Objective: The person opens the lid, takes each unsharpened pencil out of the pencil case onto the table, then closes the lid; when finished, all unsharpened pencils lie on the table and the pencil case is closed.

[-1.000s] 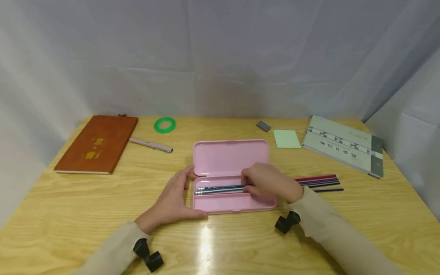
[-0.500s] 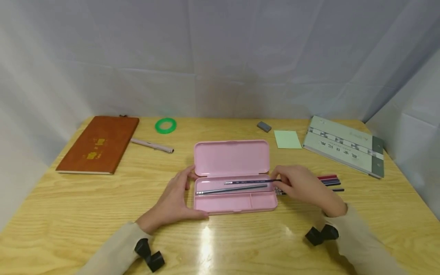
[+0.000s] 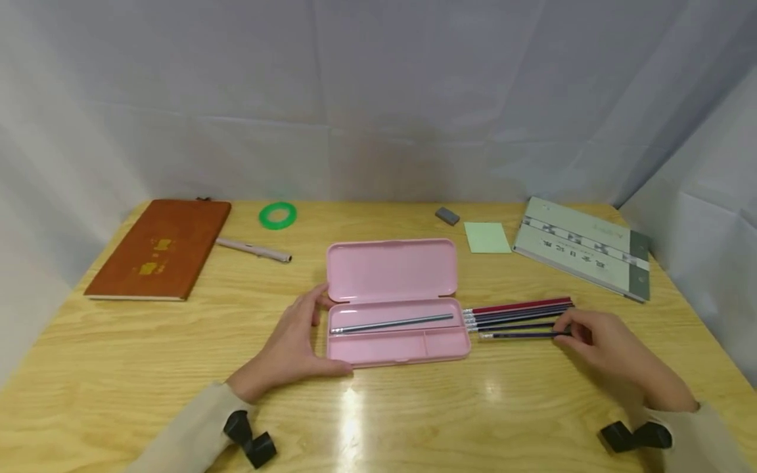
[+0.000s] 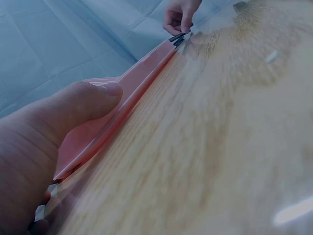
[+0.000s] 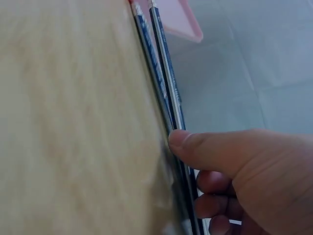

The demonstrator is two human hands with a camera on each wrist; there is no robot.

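A person sat at a pale wooden table (image 3: 148, 368) with an open pink pencil case (image 3: 395, 309) lying flat in the middle, its lid folded back away from them. One grey pencil (image 3: 392, 323) lay lengthwise in the long upper compartment of the tray. The left hand (image 3: 291, 341) rested against the case's left end, thumb along the near edge and fingers (image 3: 316, 299) curved round the far corner, steadying it rather than lifting it. Just to the right of the case lay a neat row of pencils (image 3: 517, 312), red and dark, parallel and touching one another. The nearest one, a dark blue pencil (image 3: 520, 335), sat slightly apart from the row, and the right hand (image 3: 615, 358) pinched its right end between thumb and curled fingertips (image 5: 188, 144), closed on it against the table. A pencil like this was probably light, stiff and thin, easy to roll on the glossy wood, so it seemed best taken by a pinch near one end or the middle. Further back lay a brown notebook (image 3: 156, 248), a pale pen (image 3: 253, 249), a green ring (image 3: 278, 215), a grey eraser (image 3: 447, 215), a green sticky-note pad (image 3: 487, 237) and a grey-green book (image 3: 582, 248).
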